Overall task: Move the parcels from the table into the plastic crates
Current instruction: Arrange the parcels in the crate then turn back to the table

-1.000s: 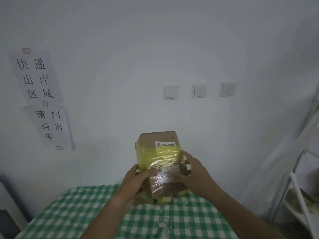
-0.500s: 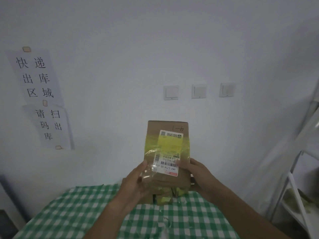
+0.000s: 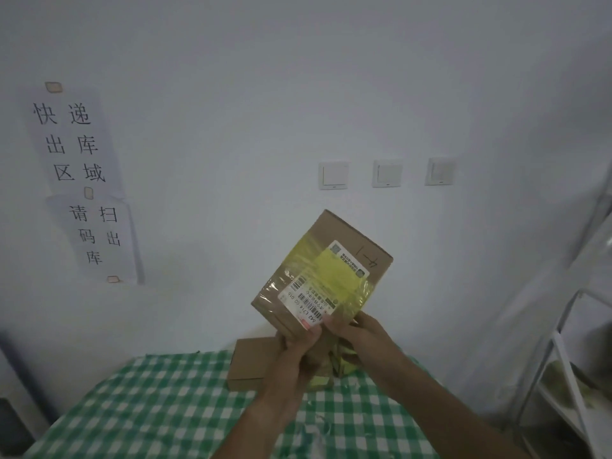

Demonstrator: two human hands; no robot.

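Since a moment ago I have tipped the parcel [image 3: 323,276] from upright to a slant, its top now leaning to my right, and lifted it clear of the stack. My left hand [image 3: 298,346] grips its lower end, thumb curled over the front near the barcode label [image 3: 308,301]; my right hand [image 3: 356,336] pinches the lower right corner beside it, fingers bent round the edge. Both hands hold the bottom, so the box's long axis runs up and away from them toward the upper right, and most of its weight sits above my grip. No plastic crate shows here, so I judge I must turn and carry it out of this view, and I can't tell which side. Below my wrists more parcels [image 3: 251,362] remain on the table, a plain brown one at left and yellow-taped ones behind my hands. The green checked tablecloth [image 3: 159,402] runs toward me. Behind are a white wall, paper signs [image 3: 77,144], three light switches [image 3: 386,173], and a white shelf frame [image 3: 563,376] at right.
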